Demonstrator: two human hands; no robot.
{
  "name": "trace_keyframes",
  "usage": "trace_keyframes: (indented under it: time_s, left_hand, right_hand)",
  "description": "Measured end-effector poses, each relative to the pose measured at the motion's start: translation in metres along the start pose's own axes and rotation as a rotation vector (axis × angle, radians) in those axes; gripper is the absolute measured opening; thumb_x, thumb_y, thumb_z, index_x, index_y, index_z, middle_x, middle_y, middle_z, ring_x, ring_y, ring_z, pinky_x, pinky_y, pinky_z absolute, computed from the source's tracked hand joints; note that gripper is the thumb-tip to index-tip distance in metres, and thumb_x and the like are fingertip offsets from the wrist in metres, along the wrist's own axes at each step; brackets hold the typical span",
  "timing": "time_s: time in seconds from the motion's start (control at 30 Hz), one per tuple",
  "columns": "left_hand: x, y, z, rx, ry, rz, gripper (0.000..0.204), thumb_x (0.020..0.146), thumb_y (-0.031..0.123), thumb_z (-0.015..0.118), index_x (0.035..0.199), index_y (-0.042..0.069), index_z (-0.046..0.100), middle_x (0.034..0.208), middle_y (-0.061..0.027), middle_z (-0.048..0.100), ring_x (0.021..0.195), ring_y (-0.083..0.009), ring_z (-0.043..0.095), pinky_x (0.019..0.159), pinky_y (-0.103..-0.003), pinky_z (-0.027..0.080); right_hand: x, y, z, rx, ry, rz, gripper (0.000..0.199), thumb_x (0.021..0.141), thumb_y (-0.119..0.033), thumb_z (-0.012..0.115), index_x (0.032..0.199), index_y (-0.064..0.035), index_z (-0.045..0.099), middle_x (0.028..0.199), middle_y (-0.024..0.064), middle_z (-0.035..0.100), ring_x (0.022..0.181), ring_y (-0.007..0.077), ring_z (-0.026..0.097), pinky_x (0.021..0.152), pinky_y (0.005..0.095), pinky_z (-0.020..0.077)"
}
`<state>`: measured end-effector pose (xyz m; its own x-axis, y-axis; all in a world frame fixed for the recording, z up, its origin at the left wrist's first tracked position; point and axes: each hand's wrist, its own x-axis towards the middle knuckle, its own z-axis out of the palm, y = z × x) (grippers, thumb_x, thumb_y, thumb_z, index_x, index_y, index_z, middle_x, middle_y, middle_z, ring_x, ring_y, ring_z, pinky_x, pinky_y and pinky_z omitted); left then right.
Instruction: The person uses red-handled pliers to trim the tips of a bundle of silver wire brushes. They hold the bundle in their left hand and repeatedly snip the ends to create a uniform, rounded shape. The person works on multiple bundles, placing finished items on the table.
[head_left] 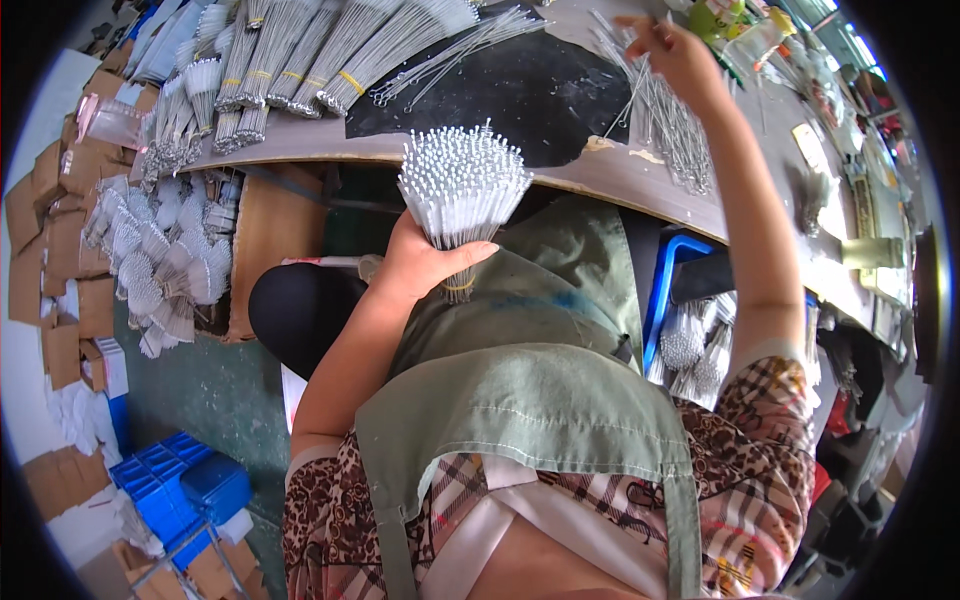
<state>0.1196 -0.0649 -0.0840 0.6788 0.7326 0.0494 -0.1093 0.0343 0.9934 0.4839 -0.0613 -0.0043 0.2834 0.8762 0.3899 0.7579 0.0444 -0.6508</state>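
My left hand [418,262] is closed round the lower, wire end of a thick bundle of tube brushes [465,190]. The white bristle ends fan out at the top, and a yellow band [458,288] circles the wires at the bottom. This bundle is upright over my apron, in front of the table edge. At the upper right my right hand [672,55] is raised over the table beside a heap of loose tube brushes [670,135]. Its fingers look apart, somewhat blurred, and nothing shows between them.
Banded brush bundles [300,60] line the table's far left, near loose brushes [460,55] on a black mat [480,105]. More bundles [170,250] fill a carton at left. Blue crates [175,485] stand on the floor. A blue bin [665,290] holds brushes under the table.
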Motion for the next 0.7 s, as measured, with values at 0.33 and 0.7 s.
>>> trace_keyframes:
  time_s: [0.33,0.7]
  left_hand:
    - [0.002,-0.001,0.016,0.418,-0.147,0.003,0.054,0.073,0.014,0.071,0.120,0.001,0.048,0.111,-0.0087,0.059,0.100,-0.0148,0.056,0.087,-0.029,0.045]
    - [0.015,-0.063,-0.008,0.268,-0.188,-0.069,0.036,0.086,0.017,0.055,0.118,0.002,0.049,0.111,-0.0090,0.059,0.102,-0.0167,0.055,0.088,-0.029,0.043]
  right_hand:
    - [-0.082,-0.103,0.101,0.668,-0.385,0.311,0.035,0.088,-0.035,0.055,0.073,-0.0050,0.065,0.059,-0.0025,0.051,0.056,0.0072,0.045,0.054,0.0245,0.0369]
    - [-0.091,-0.115,0.123,0.554,-0.447,0.234,0.035,0.093,-0.033,0.049,0.077,-0.0037,0.059,0.066,-0.0031,0.051,0.064,0.0062,0.042,0.061,0.0228,0.0358]
